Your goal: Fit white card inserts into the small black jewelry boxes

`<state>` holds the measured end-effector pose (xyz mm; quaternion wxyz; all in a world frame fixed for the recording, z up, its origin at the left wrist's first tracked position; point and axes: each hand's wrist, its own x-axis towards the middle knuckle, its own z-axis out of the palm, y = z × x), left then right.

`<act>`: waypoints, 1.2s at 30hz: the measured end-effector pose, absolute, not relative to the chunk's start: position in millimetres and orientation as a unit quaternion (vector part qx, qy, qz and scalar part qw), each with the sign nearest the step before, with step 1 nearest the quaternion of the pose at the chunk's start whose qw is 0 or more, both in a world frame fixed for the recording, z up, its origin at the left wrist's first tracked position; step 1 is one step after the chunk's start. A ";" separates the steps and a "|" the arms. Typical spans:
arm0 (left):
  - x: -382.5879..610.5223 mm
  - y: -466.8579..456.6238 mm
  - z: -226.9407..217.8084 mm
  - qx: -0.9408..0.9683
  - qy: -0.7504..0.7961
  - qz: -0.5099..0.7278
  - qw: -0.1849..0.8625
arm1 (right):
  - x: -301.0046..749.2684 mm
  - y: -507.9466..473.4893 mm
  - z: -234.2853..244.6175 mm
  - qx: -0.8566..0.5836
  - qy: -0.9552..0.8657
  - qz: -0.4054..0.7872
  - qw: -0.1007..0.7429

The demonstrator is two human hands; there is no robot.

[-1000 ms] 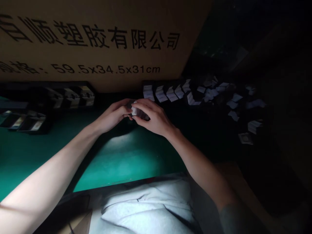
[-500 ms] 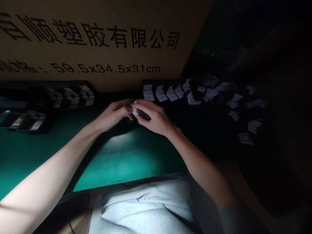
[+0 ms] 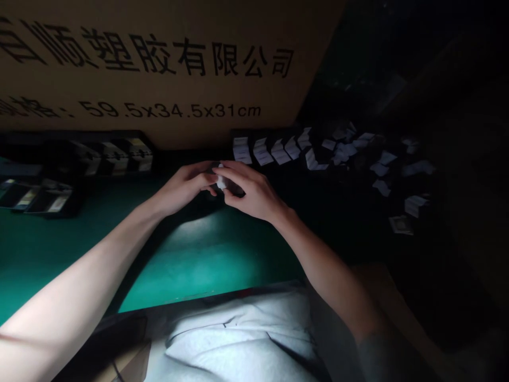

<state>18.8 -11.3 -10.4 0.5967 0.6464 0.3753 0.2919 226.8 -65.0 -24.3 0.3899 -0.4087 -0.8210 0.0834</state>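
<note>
My left hand (image 3: 185, 187) and my right hand (image 3: 254, 192) meet above the green tabletop, in front of a large cardboard carton. Between their fingertips is a small white piece (image 3: 221, 182), with fingers of both hands closed around it. Its exact kind is too small and too covered to make out. A dark patch lies behind the piece, within the curve of my right fingers; whether it is a held part or shadow, I cannot tell. The far fingers of both hands are partly hidden.
The printed carton (image 3: 170, 114) stands upright along the back. Folded white paper slips (image 3: 280, 153) stand in a row to the right, with scattered slips (image 3: 344, 151) beyond. Dark boxes with pale inserts (image 3: 115, 156) sit at left. The green table (image 3: 191, 270) ends near my lap.
My right thumb has drawn back slightly from the white piece, whose lower end shows a little more. Both hands otherwise stay in place.
</note>
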 end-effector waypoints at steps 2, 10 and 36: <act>19.0 -12.2 -8.1 0.658 0.379 0.283 0.586 | 225.1 -65.7 -24.3 -0.415 -0.820 0.084 0.386; 18.0 -14.3 -0.8 0.689 0.376 0.257 0.563 | 221.8 -69.9 -19.7 -0.425 -0.817 0.087 0.381; 21.0 -17.4 0.2 0.715 0.379 0.266 0.524 | 229.3 -61.4 -21.4 -0.402 -0.833 0.041 0.378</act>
